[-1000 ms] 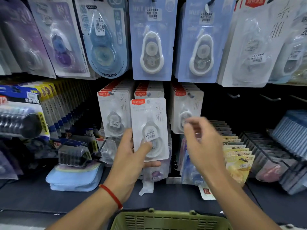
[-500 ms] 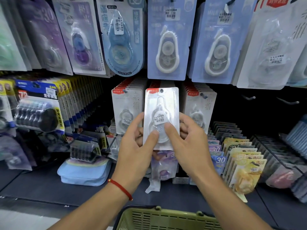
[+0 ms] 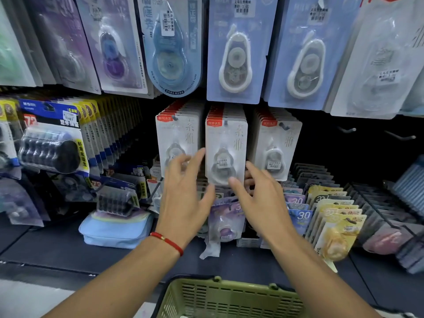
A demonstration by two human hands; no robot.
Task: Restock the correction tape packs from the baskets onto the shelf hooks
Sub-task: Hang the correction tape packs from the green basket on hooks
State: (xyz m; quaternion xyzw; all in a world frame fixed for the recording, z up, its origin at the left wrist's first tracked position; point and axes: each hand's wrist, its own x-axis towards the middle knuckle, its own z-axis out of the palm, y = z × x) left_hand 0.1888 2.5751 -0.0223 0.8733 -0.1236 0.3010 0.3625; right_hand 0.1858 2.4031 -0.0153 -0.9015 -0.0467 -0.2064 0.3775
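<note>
A white correction tape pack with a red top label hangs at the front of the middle hook's stack. Matching stacks hang on the hook to its left and to its right. My left hand, with a red cord at the wrist, hovers just left of and below the middle pack, fingers spread and holding nothing. My right hand is open at the pack's lower right corner, its thumb tip near the bottom edge. A green basket sits at the bottom; its contents are hidden.
Larger blue and purple tape packs hang in the row above. Two bare hooks stick out at the right. Yellow packs stand in racks lower right. A light blue pouch lies on the dark shelf at left.
The white pack that both hands held in front of the stacks now hangs on the middle hook. Both hands have let go and drawn back slightly, fingers spread.
</note>
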